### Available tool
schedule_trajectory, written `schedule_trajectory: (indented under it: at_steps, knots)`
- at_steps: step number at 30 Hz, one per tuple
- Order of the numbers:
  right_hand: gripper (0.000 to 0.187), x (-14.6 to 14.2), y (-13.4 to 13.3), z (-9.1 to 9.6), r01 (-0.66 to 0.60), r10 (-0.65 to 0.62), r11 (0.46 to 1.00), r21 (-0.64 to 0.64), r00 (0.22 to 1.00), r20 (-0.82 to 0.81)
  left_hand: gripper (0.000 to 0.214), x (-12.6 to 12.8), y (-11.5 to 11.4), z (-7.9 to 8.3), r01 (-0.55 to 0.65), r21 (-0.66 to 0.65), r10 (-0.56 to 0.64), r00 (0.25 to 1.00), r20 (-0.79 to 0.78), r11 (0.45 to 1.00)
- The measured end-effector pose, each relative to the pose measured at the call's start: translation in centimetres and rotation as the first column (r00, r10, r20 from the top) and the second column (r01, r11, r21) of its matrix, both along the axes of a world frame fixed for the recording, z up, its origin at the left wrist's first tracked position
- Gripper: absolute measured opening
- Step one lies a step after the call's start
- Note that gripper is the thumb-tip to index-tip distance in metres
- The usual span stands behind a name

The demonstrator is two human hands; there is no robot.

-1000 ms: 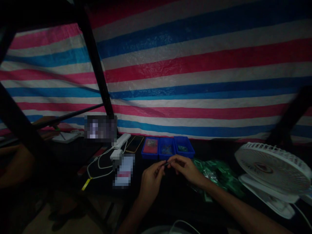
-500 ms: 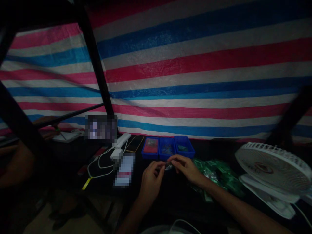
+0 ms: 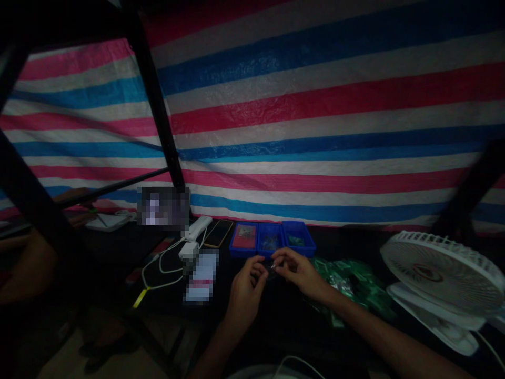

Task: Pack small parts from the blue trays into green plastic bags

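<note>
My left hand (image 3: 248, 284) is raised over the dark table with its fingers curled towards the thumb. Facing it, my right hand (image 3: 294, 268) pinches a small shiny piece (image 3: 272, 267) between thumb and fingertips. The piece is too small and dim to name, and whether my left fingers hold part of it is hidden. Just beyond the hands stand three blue bins: the left bin (image 3: 243, 252) has a red layer with small metallic bits, the middle bin (image 3: 270, 243) contains small clear or metallic parts, and the right bin (image 3: 298, 238) contains small greenish parts.
Green plastic packets (image 3: 351, 287) lie beside my right forearm, near a white clip fan (image 3: 437, 273). To the left are a phone (image 3: 218, 233), a blurred-out bright screen (image 3: 202, 276), a power strip (image 3: 199, 227) and white cables. Another person's arm (image 3: 29, 263) is at far left.
My fingertips have drawn slightly apart. The right fingers have shifted a little, and the shiny piece now shows at their tips. The bins and other things stay in place.
</note>
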State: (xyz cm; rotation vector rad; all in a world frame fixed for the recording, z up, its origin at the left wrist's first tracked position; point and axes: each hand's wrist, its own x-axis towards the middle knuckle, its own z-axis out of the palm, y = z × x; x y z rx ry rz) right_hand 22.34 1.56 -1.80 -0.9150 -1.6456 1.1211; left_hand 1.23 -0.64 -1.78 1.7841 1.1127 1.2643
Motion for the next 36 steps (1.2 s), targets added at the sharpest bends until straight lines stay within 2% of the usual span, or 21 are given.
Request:
schedule_trajectory:
  at_steps: [11,18,21,25,27,31,36]
  knots:
    - [0.039,-0.1,-0.1,0.1,0.007,-0.007,1.000,0.007,1.000,0.023,0.019,0.0,-0.3,0.6,0.007,0.046,-0.003,0.996,-0.090,0.999]
    - [0.037,0.1,-0.2,0.4,0.025,-0.030,0.999,0.047,0.994,0.105,0.025,-0.1,-0.4,0.5,-0.019,0.006,0.019,0.995,-0.097,1.000]
    - [0.035,0.2,-0.2,0.6,0.024,-0.041,0.993,0.115,0.988,0.148,0.025,-0.1,-0.4,0.5,-0.021,0.013,0.022,0.997,-0.078,1.000]
    - [0.033,0.3,-0.3,0.8,0.068,-0.121,0.967,0.245,0.971,0.208,0.024,-0.1,-0.5,0.6,-0.005,0.002,0.005,0.999,-0.037,1.000]
    - [0.034,0.3,-0.3,0.9,0.067,-0.111,0.976,0.205,0.971,0.212,0.024,-0.1,-0.6,0.7,0.008,-0.012,-0.008,1.000,-0.015,1.000]
    - [0.037,0.0,-0.5,1.1,-0.005,-0.003,0.998,0.059,0.991,0.136,0.022,-0.2,-0.6,0.8,-0.004,-0.029,0.004,1.000,0.007,1.000]
    - [0.039,-0.2,-0.7,1.5,-0.012,0.007,0.999,0.050,0.995,0.103,0.023,-0.2,-0.6,1.0,0.004,0.014,-0.005,0.999,0.038,1.000]
